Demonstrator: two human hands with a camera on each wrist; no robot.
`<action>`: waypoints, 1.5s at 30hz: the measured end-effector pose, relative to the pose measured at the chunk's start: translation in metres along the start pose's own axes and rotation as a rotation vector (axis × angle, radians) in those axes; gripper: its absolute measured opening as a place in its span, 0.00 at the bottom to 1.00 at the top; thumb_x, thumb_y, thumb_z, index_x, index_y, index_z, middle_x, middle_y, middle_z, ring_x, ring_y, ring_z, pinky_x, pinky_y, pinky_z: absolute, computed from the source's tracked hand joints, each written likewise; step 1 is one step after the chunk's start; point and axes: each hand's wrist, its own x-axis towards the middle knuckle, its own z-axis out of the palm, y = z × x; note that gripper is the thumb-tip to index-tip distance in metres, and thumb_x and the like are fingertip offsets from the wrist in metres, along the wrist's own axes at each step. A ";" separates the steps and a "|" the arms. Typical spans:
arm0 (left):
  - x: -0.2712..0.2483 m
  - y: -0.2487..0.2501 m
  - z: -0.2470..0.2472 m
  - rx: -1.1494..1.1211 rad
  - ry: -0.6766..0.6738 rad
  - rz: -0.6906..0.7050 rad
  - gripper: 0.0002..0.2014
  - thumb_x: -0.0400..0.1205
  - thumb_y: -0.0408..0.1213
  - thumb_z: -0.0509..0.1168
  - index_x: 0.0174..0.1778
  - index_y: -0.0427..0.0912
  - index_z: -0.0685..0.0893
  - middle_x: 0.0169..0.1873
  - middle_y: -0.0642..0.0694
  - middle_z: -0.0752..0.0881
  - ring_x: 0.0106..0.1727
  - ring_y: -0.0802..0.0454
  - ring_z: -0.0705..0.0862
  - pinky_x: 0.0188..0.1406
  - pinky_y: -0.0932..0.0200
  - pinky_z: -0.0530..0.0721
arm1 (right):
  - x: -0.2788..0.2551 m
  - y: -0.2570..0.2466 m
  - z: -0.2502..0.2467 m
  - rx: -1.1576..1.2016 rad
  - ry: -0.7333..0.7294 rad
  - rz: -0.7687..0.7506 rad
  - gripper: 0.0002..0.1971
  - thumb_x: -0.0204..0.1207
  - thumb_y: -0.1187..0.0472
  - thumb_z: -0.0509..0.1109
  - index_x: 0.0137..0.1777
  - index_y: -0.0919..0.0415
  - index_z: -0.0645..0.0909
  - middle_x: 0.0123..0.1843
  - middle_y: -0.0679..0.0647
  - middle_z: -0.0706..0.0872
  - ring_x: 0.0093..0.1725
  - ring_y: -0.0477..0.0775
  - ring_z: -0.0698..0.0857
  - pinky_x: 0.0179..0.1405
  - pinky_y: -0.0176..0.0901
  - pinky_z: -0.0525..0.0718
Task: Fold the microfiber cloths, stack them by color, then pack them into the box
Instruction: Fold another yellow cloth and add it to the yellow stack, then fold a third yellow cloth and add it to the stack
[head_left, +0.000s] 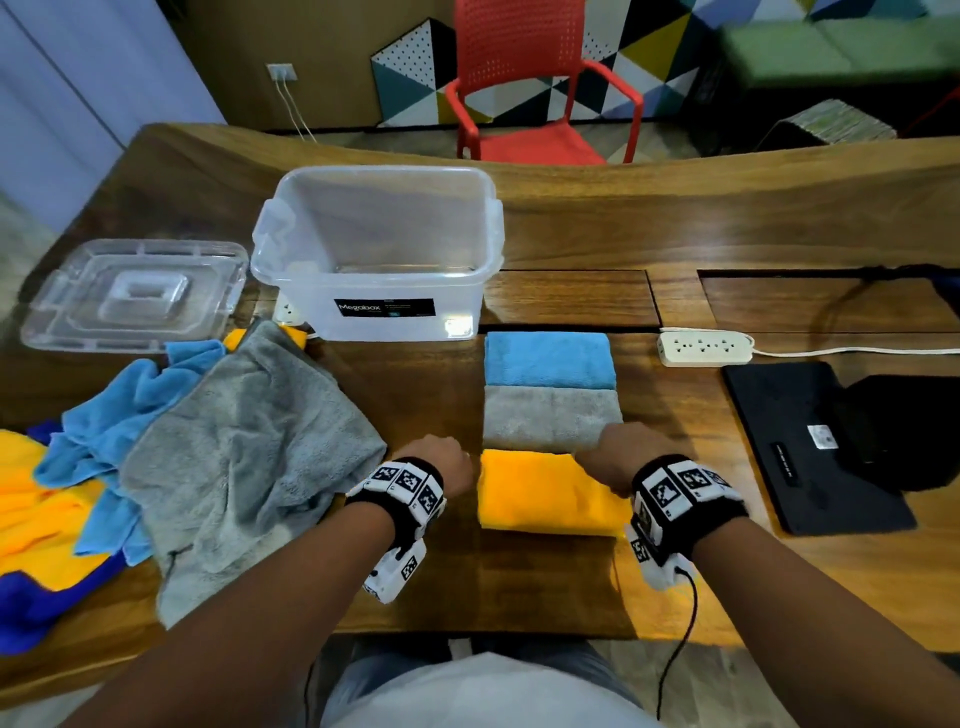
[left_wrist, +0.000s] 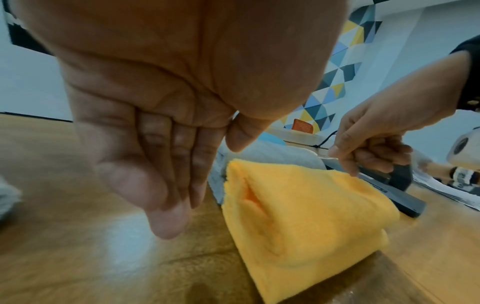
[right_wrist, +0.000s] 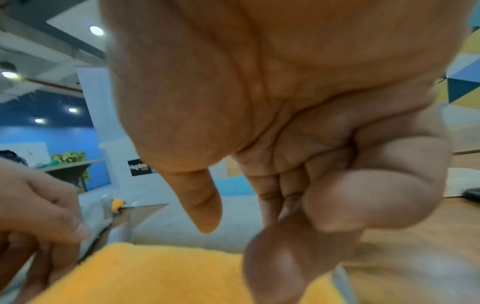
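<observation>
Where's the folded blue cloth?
In the head view, the folded blue cloth lies on the table by the clear box's near right corner, just beyond the folded grey cloth.

The wooden tabletop (head_left: 571, 582) held a clear box (head_left: 311, 301) and its lid (head_left: 140, 293) toward the left edge, loose cloths (head_left: 244, 441) near the front-left corner, three folded cloths (head_left: 550, 415) centrally.

Folded blue cloth (head_left: 548, 358), grey cloth (head_left: 550, 418) and yellow cloth (head_left: 545, 491) are lying in a row. Unfolded cloths (head_left: 156, 441) are sprawling beside the open clear box (head_left: 379, 306).
</observation>
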 end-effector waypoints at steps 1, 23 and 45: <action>-0.001 -0.008 -0.002 -0.007 0.009 -0.004 0.20 0.87 0.51 0.51 0.51 0.40 0.82 0.50 0.40 0.85 0.49 0.43 0.85 0.54 0.49 0.86 | -0.002 -0.009 -0.003 -0.013 0.019 -0.016 0.23 0.79 0.39 0.62 0.60 0.57 0.81 0.55 0.56 0.87 0.52 0.59 0.88 0.53 0.49 0.87; -0.076 -0.391 -0.006 -0.364 0.401 -0.227 0.09 0.83 0.42 0.62 0.49 0.41 0.84 0.48 0.38 0.88 0.53 0.37 0.85 0.47 0.49 0.83 | -0.047 -0.384 0.042 -0.035 -0.007 -0.943 0.07 0.79 0.53 0.69 0.52 0.53 0.82 0.50 0.54 0.88 0.50 0.57 0.85 0.51 0.52 0.84; -0.124 -0.481 0.020 -0.623 0.493 -0.114 0.14 0.88 0.47 0.58 0.40 0.44 0.77 0.32 0.48 0.80 0.36 0.50 0.79 0.37 0.52 0.74 | -0.091 -0.558 0.110 0.093 -0.003 -1.156 0.16 0.80 0.45 0.70 0.50 0.57 0.73 0.50 0.59 0.82 0.50 0.61 0.83 0.43 0.52 0.79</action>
